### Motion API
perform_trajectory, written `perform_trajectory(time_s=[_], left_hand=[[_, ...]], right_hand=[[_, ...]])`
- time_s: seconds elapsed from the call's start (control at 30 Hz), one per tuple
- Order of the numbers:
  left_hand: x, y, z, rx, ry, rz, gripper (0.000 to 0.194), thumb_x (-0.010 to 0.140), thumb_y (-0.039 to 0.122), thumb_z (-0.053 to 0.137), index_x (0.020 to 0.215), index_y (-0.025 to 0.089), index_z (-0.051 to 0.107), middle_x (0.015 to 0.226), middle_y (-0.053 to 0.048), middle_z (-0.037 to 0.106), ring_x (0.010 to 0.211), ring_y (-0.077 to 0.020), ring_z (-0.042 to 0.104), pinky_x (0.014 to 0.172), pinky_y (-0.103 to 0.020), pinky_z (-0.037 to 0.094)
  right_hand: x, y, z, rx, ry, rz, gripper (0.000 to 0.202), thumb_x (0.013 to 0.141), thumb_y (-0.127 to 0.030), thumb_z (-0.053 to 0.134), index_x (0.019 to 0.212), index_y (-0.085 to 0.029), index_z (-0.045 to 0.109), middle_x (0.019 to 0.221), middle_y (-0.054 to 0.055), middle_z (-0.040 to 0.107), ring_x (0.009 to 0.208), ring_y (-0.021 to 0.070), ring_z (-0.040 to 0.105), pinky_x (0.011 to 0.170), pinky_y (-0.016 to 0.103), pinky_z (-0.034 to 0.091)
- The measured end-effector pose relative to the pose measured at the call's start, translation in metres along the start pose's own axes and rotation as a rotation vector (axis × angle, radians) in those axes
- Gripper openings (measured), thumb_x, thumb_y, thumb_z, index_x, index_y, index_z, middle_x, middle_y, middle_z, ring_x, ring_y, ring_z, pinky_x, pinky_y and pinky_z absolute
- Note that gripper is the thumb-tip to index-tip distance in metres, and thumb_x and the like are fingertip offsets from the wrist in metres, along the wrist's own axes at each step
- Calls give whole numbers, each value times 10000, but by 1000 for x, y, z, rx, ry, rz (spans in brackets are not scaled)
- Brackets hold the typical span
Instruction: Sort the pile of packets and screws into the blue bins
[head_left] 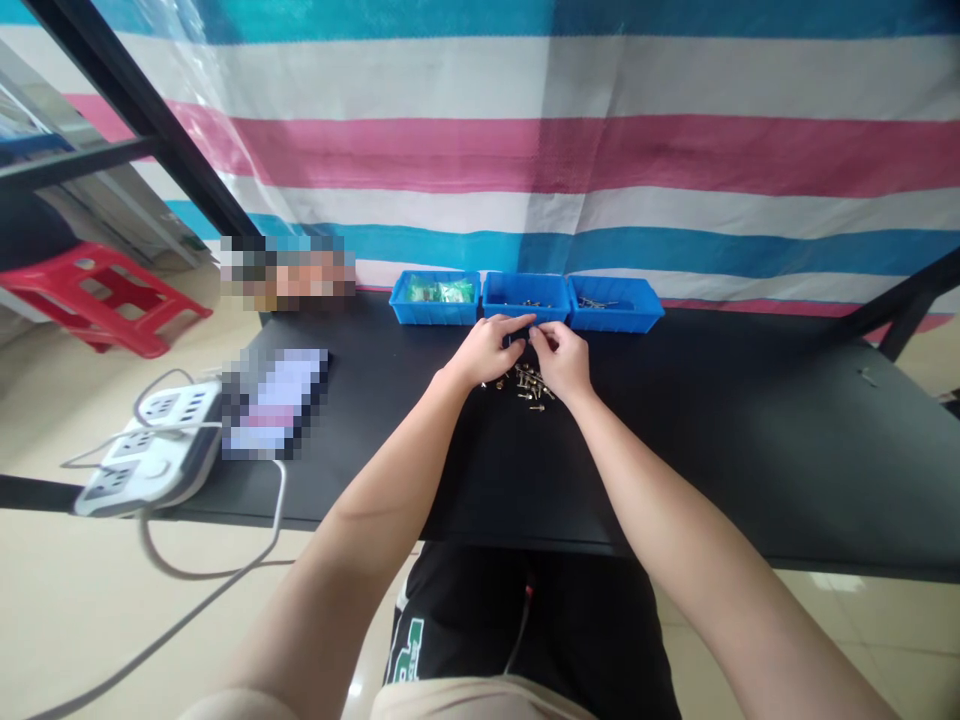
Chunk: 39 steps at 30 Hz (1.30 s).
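My left hand [491, 350] is over the table in front of the blue bins, its index finger stretched toward the right hand and its thumb apart; I see nothing held in it. Close beside it, my right hand [562, 358] is closed in a pinch of thumb and fingertips. Whatever that pinch holds is too small to make out. Below and between the hands lies a loose pile of small metal screw-like fasteners [531, 380], partly hidden by the right hand. The middle blue bin [525, 312], just beyond my fingers, contains a few similar small pieces.
The left blue bin [435, 313] holds green-and-clear packets; the right blue bin [619, 320] holds thin metal pieces. A blurred phone-like object [277, 405] and a white power strip [154, 450] with cables lie left on the black table [720, 440]. A striped sheet [675, 150] hangs behind.
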<state>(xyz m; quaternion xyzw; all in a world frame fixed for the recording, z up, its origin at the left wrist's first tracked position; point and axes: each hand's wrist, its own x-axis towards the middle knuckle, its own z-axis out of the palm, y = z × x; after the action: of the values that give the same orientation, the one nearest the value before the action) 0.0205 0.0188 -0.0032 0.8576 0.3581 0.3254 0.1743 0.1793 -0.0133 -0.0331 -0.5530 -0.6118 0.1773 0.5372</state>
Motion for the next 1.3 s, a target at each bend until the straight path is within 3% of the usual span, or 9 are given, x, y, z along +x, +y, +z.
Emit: perform_trajectory(time_s=[0.6,1.3], left_hand=[[-2,1,-1,-23,44,8,473,807,218,569,1260,182,703,1116,-90,749,1028,-245,699,957,-379,554],[-2,2,-2,-18,19,0,483,817,255,552,1271,178,697,1144,-90,741,1053,-247,688,968,-376,546]], right_hand=[[-2,-3,0,3,16,-3,342,878,-501,561,856,-179,674,771,82,747,706,218,690,667,317,507],[-2,-5,0,-15,-4,-11,308,878,-467,554,805,-188,665,721,66,730,653,195,661,629,295,476]])
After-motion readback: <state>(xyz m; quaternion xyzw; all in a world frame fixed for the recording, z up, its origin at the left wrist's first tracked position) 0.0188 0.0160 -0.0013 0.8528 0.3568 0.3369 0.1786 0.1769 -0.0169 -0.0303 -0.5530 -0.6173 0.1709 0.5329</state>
